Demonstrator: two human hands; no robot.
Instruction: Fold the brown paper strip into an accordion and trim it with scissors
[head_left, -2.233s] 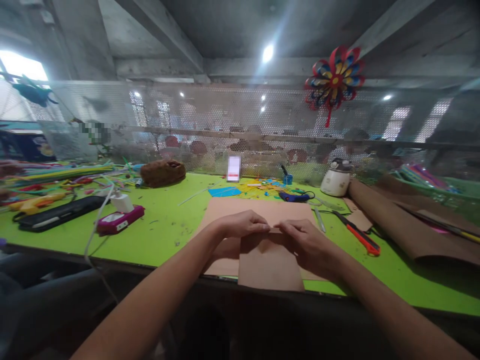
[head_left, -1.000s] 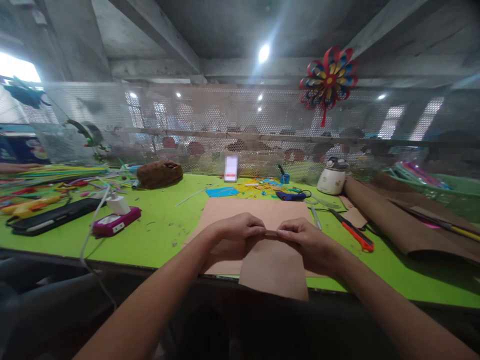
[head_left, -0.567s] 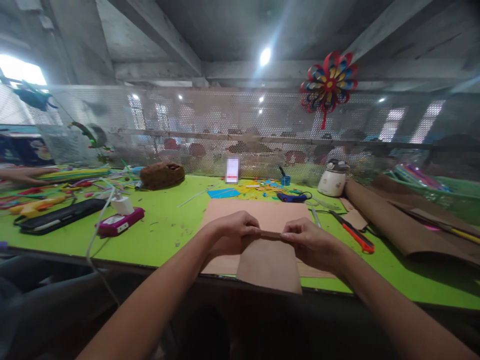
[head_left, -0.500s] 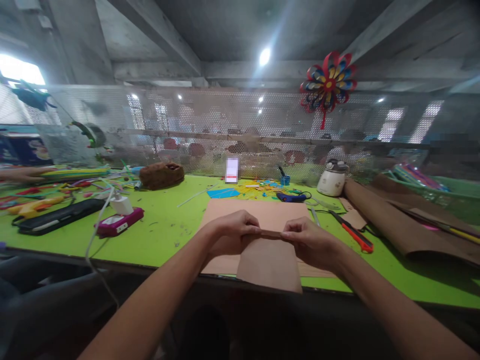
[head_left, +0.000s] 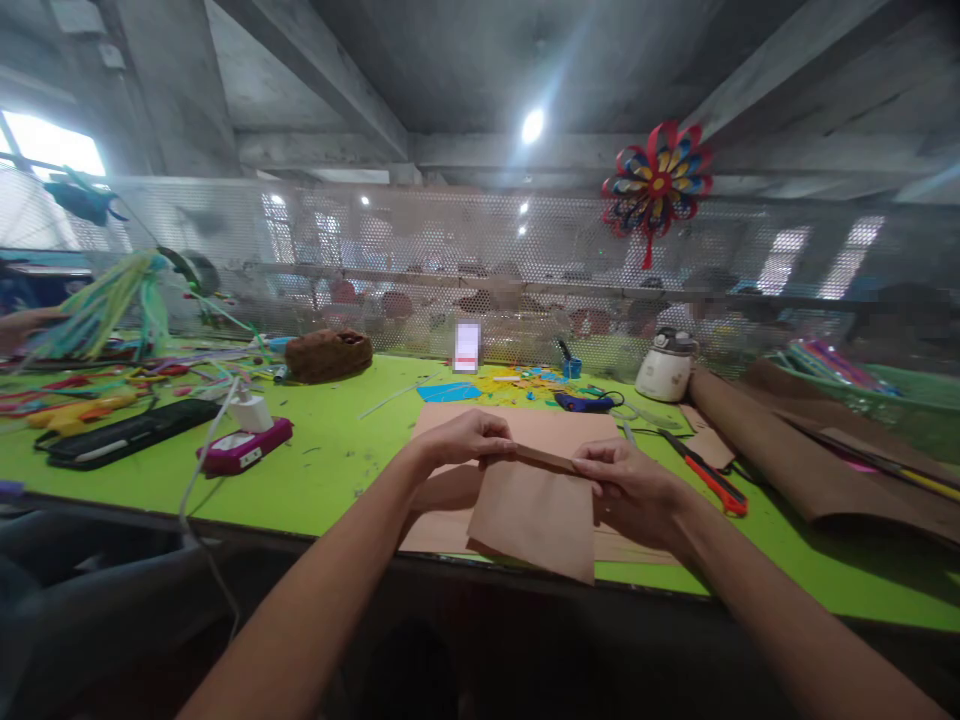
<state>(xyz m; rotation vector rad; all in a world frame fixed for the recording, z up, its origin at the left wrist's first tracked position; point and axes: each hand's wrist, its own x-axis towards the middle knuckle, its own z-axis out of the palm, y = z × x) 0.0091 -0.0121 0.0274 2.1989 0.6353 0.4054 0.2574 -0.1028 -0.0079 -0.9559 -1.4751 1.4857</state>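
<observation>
A piece of brown kraft paper hangs between my two hands, its upper edge folded or rolled into a narrow strip. My left hand pinches the left end of that strip between thumb and fingers. On the other end, my right hand is closed in a similar pinch. The paper's lower edge droops over the front edge of the table. Beneath the hands lies a larger flat sheet of tan paper or board. Some of the fingers are hidden behind the brown paper.
On the green table are an orange utility knife, a blue tool with a cord, a magenta power strip and a black case. A white jug and rolled brown paper stand right. A co-worker's hand shows far left.
The folded strip now slants down to the right, and the paper below it has shifted slightly left. At far left, the co-worker's hand has lifted a bundle of green and yellow strips.
</observation>
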